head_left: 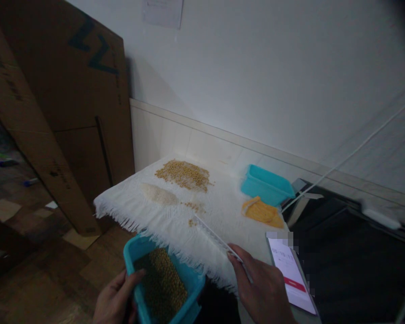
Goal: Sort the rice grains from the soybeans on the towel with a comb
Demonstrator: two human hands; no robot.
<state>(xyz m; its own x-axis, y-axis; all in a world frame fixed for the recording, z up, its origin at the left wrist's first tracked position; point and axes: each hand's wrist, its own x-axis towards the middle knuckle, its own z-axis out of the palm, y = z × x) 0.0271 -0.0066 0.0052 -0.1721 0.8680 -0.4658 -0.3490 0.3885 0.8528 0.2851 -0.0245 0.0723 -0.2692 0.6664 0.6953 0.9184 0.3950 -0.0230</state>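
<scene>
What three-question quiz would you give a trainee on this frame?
1. What does the left hand hold?
A. a blue tub with beans in it
B. a mug
C. a folded towel
2. True or false: the right hand holds a thin white stick that reaches out over the white cloth.
3. Which device lies just right of the right hand, with its screen lit?

Key:
1. A
2. True
3. The phone
</scene>
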